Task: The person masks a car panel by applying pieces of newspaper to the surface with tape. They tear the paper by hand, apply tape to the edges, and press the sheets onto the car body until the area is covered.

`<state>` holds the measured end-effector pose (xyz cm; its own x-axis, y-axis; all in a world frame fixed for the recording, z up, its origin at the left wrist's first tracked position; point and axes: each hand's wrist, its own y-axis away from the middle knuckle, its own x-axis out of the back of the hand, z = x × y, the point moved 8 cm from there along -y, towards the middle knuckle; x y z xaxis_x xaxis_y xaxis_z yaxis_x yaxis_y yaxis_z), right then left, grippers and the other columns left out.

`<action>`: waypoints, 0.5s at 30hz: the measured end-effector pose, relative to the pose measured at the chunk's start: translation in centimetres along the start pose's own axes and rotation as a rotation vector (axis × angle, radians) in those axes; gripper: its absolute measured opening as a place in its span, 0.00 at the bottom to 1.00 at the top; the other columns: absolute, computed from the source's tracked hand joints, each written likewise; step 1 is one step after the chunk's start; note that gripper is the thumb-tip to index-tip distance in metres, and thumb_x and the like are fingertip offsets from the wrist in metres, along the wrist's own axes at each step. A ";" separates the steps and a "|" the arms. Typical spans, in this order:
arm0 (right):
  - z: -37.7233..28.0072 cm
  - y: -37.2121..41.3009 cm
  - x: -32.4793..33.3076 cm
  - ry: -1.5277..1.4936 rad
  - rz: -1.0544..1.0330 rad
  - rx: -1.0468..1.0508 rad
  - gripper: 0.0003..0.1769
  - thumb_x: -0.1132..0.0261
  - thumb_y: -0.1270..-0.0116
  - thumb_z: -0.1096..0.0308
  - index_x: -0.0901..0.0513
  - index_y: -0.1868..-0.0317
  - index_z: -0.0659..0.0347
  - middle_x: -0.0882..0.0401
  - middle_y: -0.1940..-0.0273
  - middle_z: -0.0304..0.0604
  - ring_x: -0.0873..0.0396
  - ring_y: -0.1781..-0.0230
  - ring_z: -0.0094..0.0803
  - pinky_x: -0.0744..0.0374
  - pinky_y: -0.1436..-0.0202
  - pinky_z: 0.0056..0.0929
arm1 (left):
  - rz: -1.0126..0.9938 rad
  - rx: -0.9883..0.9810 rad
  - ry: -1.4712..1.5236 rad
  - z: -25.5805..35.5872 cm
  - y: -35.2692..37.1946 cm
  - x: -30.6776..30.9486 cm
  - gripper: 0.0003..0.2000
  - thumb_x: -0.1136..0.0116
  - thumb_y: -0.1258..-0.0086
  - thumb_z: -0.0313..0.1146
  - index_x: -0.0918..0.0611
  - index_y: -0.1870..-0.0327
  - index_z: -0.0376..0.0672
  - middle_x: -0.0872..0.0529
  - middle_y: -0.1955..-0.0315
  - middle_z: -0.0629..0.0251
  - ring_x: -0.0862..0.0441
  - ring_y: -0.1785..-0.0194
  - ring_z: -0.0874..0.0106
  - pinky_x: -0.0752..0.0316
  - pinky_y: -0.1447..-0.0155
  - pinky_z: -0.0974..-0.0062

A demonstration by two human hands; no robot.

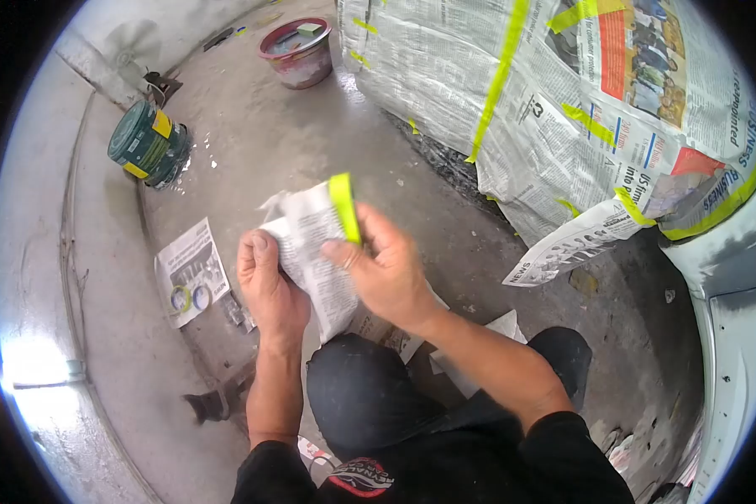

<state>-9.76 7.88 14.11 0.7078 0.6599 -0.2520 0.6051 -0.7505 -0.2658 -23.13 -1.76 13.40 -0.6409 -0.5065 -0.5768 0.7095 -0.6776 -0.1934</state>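
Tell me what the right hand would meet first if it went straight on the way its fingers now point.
The right hand points across at the newspaper piece it pinches; just behind that sheet lies the left hand. Depth is unclear, but they look close.

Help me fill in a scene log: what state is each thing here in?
newspaper piece: crumpled, held up, yellow tape on its top edge.
left hand: closed on the piece's left side.
right hand: pinching the piece near the tape.
green tin: lying on its side.
red bucket: upright, open.
masking newspaper: taped over the car, one flap loose.
floor sheet: lying flat.
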 end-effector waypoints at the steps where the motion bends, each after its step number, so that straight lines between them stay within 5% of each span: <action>1: 0.0 -0.1 0.7 -0.066 0.035 -0.035 0.23 0.31 0.28 0.67 0.24 0.37 0.66 0.14 0.54 0.44 0.17 0.54 0.29 0.20 0.49 0.30 | 0.065 -0.050 -0.064 0.6 -0.3 0.6 0.11 0.47 0.17 0.38 0.19 0.49 0.41 0.12 0.55 0.64 0.15 0.53 0.75 0.18 0.47 0.75; 5: 0.8 -1.4 4.3 -0.084 0.124 -0.072 0.13 0.33 0.27 0.72 0.21 0.45 0.66 0.15 0.55 0.39 0.20 0.56 0.21 0.20 0.49 0.25 | 0.267 -0.401 -0.624 5.8 -2.0 5.1 0.11 0.47 0.16 0.38 0.19 0.56 0.40 0.16 0.65 0.70 0.21 0.62 0.82 0.25 0.55 0.82; 6: 0.6 -1.9 5.4 -0.143 0.155 -0.044 0.12 0.33 0.27 0.73 0.21 0.46 0.65 0.15 0.55 0.39 0.20 0.55 0.21 0.20 0.48 0.25 | 0.344 -0.502 -0.715 7.5 -2.5 6.0 0.10 0.47 0.17 0.35 0.21 0.61 0.39 0.23 0.69 0.75 0.32 0.64 0.84 0.34 0.58 0.84; 11: 0.3 -4.3 11.9 -0.072 0.310 0.064 0.14 0.36 0.30 0.79 0.24 0.46 0.66 0.17 0.53 0.41 0.20 0.55 0.22 0.22 0.46 0.24 | 0.514 -0.535 -0.830 13.6 -3.9 16.8 0.12 0.48 0.16 0.36 0.20 0.59 0.36 0.19 0.66 0.71 0.26 0.62 0.81 0.29 0.56 0.79; 15: 0.1 -5.1 13.6 -0.130 0.269 -0.041 0.15 0.38 0.31 0.80 0.25 0.45 0.68 0.17 0.52 0.43 0.19 0.55 0.24 0.21 0.47 0.26 | 0.574 -0.441 -0.857 16.3 -4.3 22.7 0.15 0.49 0.17 0.37 0.19 0.54 0.32 0.15 0.63 0.66 0.22 0.60 0.77 0.25 0.55 0.74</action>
<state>-3.26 20.68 11.97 0.7934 0.4346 -0.4262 0.4187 -0.8979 -0.1362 -45.50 -18.99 14.06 -0.0552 -0.9979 0.0334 0.8973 -0.0642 -0.4368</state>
